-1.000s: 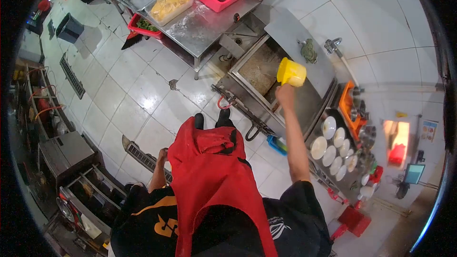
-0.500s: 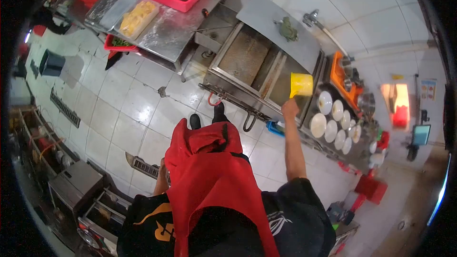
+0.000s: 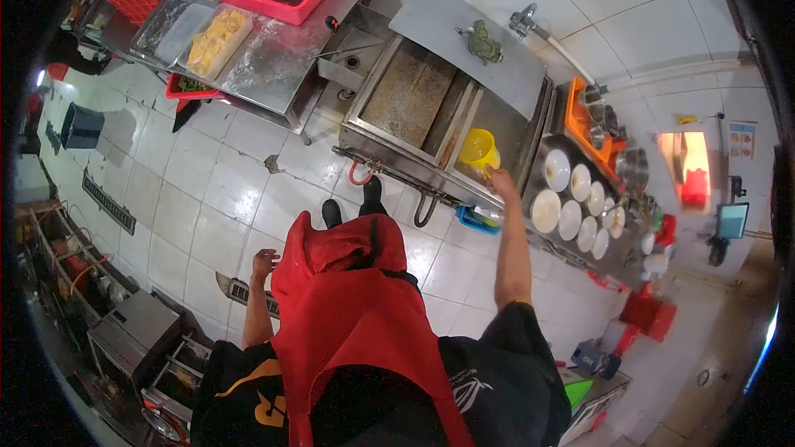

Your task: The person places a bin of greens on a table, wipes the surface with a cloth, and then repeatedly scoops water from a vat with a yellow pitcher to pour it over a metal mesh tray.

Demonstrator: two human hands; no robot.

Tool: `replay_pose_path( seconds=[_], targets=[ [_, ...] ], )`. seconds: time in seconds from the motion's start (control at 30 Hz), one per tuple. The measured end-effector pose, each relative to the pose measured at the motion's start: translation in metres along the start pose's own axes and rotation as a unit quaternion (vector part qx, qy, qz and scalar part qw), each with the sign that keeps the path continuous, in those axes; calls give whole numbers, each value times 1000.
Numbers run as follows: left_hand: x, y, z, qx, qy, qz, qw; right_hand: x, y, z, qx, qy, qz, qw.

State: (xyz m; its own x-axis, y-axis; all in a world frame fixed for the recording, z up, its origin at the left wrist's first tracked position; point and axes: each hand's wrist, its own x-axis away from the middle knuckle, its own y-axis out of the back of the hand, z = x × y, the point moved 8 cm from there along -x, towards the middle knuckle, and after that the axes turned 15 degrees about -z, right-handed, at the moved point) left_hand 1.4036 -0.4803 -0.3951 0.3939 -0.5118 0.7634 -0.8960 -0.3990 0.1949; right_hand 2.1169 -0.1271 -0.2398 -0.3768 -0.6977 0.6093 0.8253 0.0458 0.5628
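Note:
My right hand (image 3: 501,184) is closed round the handle of a yellow plastic jug (image 3: 480,149). The jug is over the right-hand compartment of a steel cooking unit (image 3: 373,139), close to its front edge. A perforated plate (image 3: 408,98) covers much of the left-hand compartment. Away from all this, my left hand (image 3: 265,263) hangs beside the red apron (image 3: 356,323), fingers loosely apart and nothing in them.
Several white bowls (image 3: 556,170) stand right of the unit, beside an orange tray (image 3: 580,136). A steel table (image 3: 277,66) at the upper left bears a pink tub (image 3: 286,7). A blue container (image 3: 478,218) sits against the unit's front. Behind the unit is a tap (image 3: 524,21).
My right hand has brought the yellow jug left and tipped it down toward the compartment. My left hand has come out from beside the apron, farther to the left and up.

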Motion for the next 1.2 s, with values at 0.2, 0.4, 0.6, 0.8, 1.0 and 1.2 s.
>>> replay_pose_path(
  seconds=[0.2, 0.4, 0.6, 0.8, 1.0, 1.2],
  targets=[
    [9, 2, 46, -45, -58, 15, 997, 45, 6, -13, -362, -69, 40, 929],
    [-19, -10, 61, -122, -104, 17, 987, 90, 26, 45, -361, 20, -20, 932],
    [-45, -13, 55, -181, -138, 13, 974, 124, 39, 123, -170, 149, -122, 966],
    [-7, -16, 30, 11, 29, -13, 999, 140, 23, 200, 159, 292, -207, 920],
    [1, -12, 74, -203, -362, -18, 910, 138, -9, 236, 209, 342, -203, 893],
    [-25, -5, 235, 242, 205, -29, 948, 136, -54, 245, 299, 340, -242, 858]
  ],
)
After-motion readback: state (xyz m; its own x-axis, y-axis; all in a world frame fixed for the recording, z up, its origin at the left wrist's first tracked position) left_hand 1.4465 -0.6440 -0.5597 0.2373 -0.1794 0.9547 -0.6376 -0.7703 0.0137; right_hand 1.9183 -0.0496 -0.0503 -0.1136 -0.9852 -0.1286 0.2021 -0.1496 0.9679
